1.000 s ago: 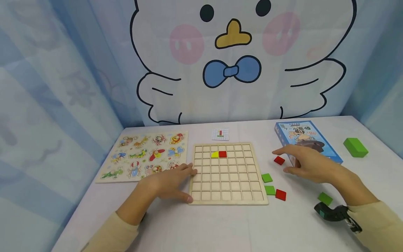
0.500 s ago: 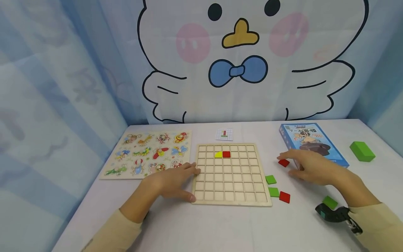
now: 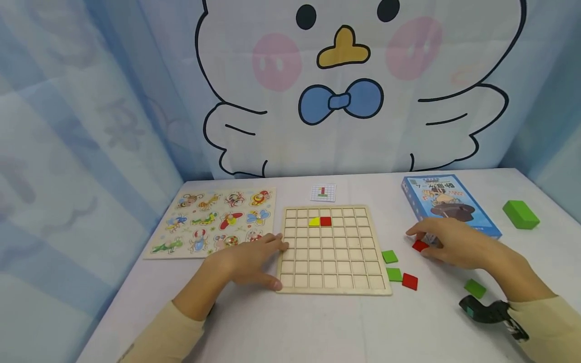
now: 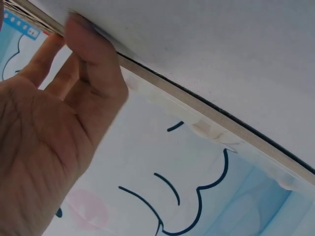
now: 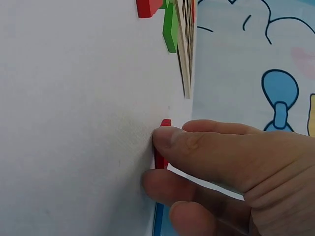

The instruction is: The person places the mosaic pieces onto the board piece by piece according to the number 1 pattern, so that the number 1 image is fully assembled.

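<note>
My right hand [image 3: 458, 244] pinches a small red square tile [image 3: 419, 245] between thumb and fingers, low over the white table near the blue box. In the right wrist view the thumb presses along the edge of the red tile [image 5: 161, 157]. My left hand [image 3: 247, 262] rests with spread, fairly straight fingers at the left edge of a wooden grid board [image 3: 333, 291], thumb by its near left corner. A yellow piece [image 3: 314, 222] with a slanted corner and a red square [image 3: 326, 221] sit side by side in the board's second row.
Two green tiles [image 3: 394, 274] and a red tile [image 3: 410, 282] lie right of the board; another green tile [image 3: 475, 288] is near my right wrist. A blue box [image 3: 481, 214], green block [image 3: 521, 214], pattern card [image 3: 323, 192] and insect puzzle [image 3: 209, 218] stand around.
My right hand has closed on the red tile beside the box and drawn it slightly right and nearer. The left hand stays at the board's edge. The head view has shifted a little.
</note>
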Tool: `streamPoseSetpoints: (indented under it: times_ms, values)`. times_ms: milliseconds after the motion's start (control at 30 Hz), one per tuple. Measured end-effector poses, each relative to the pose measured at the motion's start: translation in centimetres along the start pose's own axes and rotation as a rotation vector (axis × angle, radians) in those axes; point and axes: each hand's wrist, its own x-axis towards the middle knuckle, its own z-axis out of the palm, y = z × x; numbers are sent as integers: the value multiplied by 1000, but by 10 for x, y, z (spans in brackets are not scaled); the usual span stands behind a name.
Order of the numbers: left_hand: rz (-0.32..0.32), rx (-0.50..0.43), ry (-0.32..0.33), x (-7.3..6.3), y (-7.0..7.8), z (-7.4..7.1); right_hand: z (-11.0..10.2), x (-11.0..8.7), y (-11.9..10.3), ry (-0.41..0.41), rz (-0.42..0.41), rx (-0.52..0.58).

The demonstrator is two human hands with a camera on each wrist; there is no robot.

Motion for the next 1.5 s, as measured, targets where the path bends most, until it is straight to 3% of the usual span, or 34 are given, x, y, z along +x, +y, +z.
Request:
streamPoseSetpoints:
  times_ms: [333, 700, 1167, 1500]
  values:
    - [-5, -9, -6, 3, -1, -3, -3, -9, 1, -84, 36, 54]
    - [4, 0, -6, 2, 0, 2, 8, -21, 0, -24, -8, 61]
    - [33, 22, 0, 2, 2, -2, -3, -13, -7, 79, -114, 227]
    - [20, 19, -7, 2, 1, -1, -9, -4, -12, 134, -172, 329]
